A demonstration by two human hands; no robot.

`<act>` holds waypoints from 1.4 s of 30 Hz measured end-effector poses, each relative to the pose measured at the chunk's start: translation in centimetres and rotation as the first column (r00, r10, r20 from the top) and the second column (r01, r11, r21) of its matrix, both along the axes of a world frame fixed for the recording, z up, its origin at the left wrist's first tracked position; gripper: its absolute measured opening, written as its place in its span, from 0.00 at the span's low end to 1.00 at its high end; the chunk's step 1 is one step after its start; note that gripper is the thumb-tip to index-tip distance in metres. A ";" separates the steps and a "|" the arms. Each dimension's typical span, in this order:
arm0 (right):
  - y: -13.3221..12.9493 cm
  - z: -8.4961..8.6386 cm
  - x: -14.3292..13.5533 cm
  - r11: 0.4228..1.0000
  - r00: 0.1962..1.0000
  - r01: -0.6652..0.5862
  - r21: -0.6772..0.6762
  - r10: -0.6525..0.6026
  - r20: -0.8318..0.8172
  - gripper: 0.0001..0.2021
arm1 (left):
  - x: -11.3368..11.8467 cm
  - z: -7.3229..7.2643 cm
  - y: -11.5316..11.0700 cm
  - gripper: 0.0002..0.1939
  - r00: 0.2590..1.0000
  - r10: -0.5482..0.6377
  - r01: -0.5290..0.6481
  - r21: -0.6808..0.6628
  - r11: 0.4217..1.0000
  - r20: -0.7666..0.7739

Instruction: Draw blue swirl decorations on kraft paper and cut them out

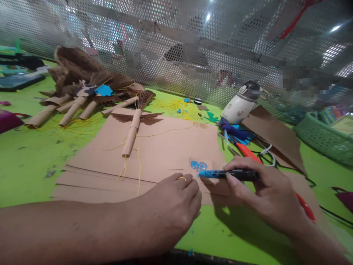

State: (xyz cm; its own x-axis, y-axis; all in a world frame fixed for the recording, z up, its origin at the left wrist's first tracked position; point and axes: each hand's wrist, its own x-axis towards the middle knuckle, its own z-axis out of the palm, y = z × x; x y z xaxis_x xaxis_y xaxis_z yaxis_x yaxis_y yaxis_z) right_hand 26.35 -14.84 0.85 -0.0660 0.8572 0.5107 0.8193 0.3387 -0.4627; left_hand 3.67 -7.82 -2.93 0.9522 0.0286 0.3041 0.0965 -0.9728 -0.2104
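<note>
My right hand grips a black paint marker with a blue front end. Its tip is beside blue curled lines on a small brown paper piece. My left hand rests at the near edge of the stacked brown paper sheets, just left of the marker tip. The left fingers are curled down and a ring shows on one; anything under the fingertips is hidden. On the sheets lies a rolled-paper figure with pleated paper wings and yellow string.
Several more paper figures lie at the back left. Loose yellow string is heaped behind the sheets. At right are a white bottle, a blue glue gun, red-handled scissors and a green basket. Perforated metal borders the table.
</note>
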 end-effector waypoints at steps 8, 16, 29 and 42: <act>-0.1 0.4 0.2 0.994 0.988 -0.106 0.025 0.102 0.119 0.13 | 0.0 0.3 0.0 0.08 1.000 -0.005 0.005 0.008 1.000 -0.029; -0.5 0.6 0.2 0.994 0.985 -0.103 0.041 0.096 0.140 0.12 | 0.0 0.3 0.0 0.11 0.999 -0.001 0.002 0.019 1.000 -0.035; -0.1 0.5 -0.2 0.991 0.983 -0.135 0.016 0.131 0.131 0.12 | -0.1 0.1 -0.1 0.13 1.000 0.003 -0.002 0.049 0.999 -0.022; 0.0 0.4 0.2 0.986 0.983 -0.146 0.078 0.135 0.128 0.11 | 0.0 0.0 0.1 0.14 1.000 -0.005 0.006 0.028 1.000 -0.007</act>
State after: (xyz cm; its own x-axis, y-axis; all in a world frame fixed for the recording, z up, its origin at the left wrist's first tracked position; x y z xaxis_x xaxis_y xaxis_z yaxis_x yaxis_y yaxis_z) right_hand 26.50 -14.85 1.20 -0.2488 0.7877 0.5636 0.8090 0.4890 -0.3262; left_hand 3.70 -7.77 -2.93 0.9543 0.0151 0.2985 0.0897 -0.9672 -0.2378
